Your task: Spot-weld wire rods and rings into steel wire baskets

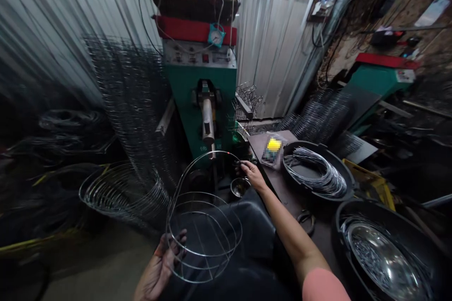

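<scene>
LEFT HAND [171, 251]: curled around wire frame [205, 256], near left | RIGHT HAND [251, 174]: fingertips at frame's far right; grip cannot be told | FRAME: near centre, before green machine [180, 103] | RISK: uneven support could tilt frame, snagging machine arm [207, 115].

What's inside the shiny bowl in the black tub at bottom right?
A heap of small metal pieces lies in the bowl, mostly toward its left. The bowl's floor beneath the heap is covered, and whatever the bowl hides in the tub can't be seen.
</scene>
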A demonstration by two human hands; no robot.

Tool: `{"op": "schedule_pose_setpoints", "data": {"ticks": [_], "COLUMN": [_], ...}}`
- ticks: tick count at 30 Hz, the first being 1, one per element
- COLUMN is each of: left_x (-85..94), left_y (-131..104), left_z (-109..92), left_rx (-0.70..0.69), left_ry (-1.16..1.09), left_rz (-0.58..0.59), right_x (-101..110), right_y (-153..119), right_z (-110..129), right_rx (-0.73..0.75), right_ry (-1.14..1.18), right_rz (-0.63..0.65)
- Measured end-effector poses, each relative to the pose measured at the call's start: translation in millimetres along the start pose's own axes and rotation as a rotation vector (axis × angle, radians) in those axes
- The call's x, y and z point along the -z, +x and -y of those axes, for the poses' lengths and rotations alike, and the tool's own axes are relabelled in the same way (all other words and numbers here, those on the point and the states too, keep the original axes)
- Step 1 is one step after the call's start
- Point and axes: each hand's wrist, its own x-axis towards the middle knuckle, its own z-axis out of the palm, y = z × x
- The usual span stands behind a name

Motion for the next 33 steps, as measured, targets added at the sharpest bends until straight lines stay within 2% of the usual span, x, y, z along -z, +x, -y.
{"op": "schedule_pose_setpoints", "data": {"ticks": [5,14,19,23,26,28,30,31,33], "left_x": [5.0,20.9,4.7,-10.0,-14.9,-17.3,-21.4,-24.6,-33.3], "left_y": [0,-2,-18,-25,-24,-23,-22,-22,-21], "left_z": [6,9,2,-1,-1,0,1,0,0], "left_rx": [-0.178,-0.187,-0.185,-0.23,-0.224,-0.241,-0.272,-0.285,-0.307], "left_ry": [0.094,0.132,0.205,0.186,0.197,0.212,0.219,0.217,0.202], "left_rz": [-0.017,-0.045,-0.005,0.004,-0.007,-0.005,0.001,0.005,0.006], "right_x": [-8,-19,-17,-9,25,66,120,149,207], "right_y": [-1,-14,-13,-15,-32,-56,-92,-112,-156], "right_z": [-16,-24,-34,-38,-29,-16,-1,5,13], "right_rx": [0.048,0.087,0.061,0.053,0.093,0.138,0.14,0.076,-0.186], "right_ry": [0.007,0.029,0.006,-0.147,-0.398,-0.633,-0.884,-1.005,-1.206], "right_rz": [-0.033,-0.037,-0.078,-0.13,-0.248,-0.41,-0.667,-0.831,-1.056]}}
